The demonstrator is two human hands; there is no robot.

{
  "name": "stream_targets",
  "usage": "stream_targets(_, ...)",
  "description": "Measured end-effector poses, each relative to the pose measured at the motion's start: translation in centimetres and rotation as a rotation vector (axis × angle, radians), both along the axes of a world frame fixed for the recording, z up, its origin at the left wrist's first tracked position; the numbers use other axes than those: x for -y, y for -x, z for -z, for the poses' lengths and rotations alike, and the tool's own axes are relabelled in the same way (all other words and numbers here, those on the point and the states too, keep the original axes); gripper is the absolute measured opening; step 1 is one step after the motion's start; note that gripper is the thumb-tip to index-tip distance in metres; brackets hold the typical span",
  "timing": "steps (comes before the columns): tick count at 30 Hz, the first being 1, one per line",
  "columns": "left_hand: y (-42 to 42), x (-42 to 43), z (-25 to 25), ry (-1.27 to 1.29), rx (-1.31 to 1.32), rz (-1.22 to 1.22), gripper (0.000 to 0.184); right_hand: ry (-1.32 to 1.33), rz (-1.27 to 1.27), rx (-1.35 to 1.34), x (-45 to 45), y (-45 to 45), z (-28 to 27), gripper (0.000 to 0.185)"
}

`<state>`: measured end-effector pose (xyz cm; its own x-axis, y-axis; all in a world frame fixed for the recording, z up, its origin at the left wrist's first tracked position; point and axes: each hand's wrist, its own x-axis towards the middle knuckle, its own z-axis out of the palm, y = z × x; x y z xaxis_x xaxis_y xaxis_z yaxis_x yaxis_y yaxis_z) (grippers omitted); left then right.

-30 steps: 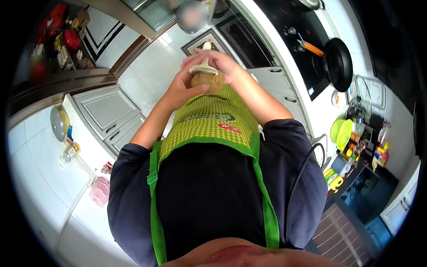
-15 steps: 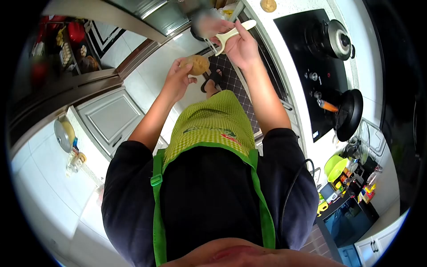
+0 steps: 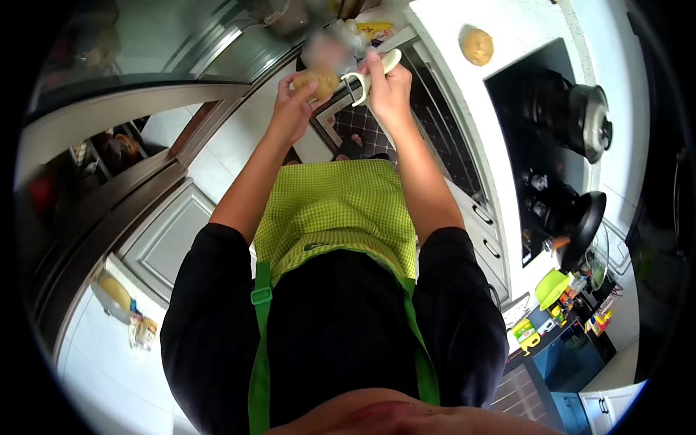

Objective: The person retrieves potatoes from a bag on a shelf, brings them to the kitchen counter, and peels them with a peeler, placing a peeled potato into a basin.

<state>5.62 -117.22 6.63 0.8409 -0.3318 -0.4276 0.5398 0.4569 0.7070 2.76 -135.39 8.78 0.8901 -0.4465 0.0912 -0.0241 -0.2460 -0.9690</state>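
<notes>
My left hand (image 3: 291, 109) is closed round a brown potato (image 3: 319, 84), its thumb lying across the near side. A cream-coloured Y-shaped peeler (image 3: 358, 96) is gripped in my right hand (image 3: 390, 88), with the thumb along the handle. The peeler's blade end points left, close to the potato's right side; I cannot tell whether they touch. Both hands are held up in front of the green checked apron (image 3: 341, 196). The potato's skin looks unpeeled on the side that shows.
Another potato (image 3: 478, 47) lies on the white counter (image 3: 442, 29) at the right. Beyond it, the black hob (image 3: 507, 94) carries a lidded pot (image 3: 596, 125) and a frying pan (image 3: 586, 228). Along the left stands a large glass-fronted door (image 3: 167, 94). A blurred patch covers something beyond my hands.
The peeler has come down and left toward the potato, and my right fingers have closed round its handle. The potato has risen slightly. The whole view has shifted as my head moved.
</notes>
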Motion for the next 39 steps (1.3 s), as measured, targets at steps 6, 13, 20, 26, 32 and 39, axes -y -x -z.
stream_targets(6,-6.4,-0.8,11.8,0.020,0.029,0.146,0.041,-0.529,0.011,-0.061,0.5,-4.9,12.3,0.024)
stream_targets(13,-10.7,-0.2,24.7,0.129,-0.041,0.254,0.034,-0.730,-0.288,-0.021,1.8,-8.6,23.1,0.012)
stream_targets(20,-12.0,1.0,30.1,0.087,-0.056,0.327,0.047,-0.728,-0.074,0.002,-1.1,-11.3,29.4,0.017)
stream_targets(26,-11.5,1.9,29.8,0.083,-0.098,0.275,0.044,-0.724,-0.108,0.089,-2.8,-12.3,31.4,0.021)
stream_targets(32,-11.6,1.9,30.9,0.181,-0.103,0.299,0.044,-0.882,-0.131,0.024,-2.9,-12.5,31.2,0.021)
stream_targets(39,-11.4,2.2,30.1,0.152,-0.052,0.344,0.047,-0.976,-0.074,-0.005,-1.5,-12.7,29.5,0.029)
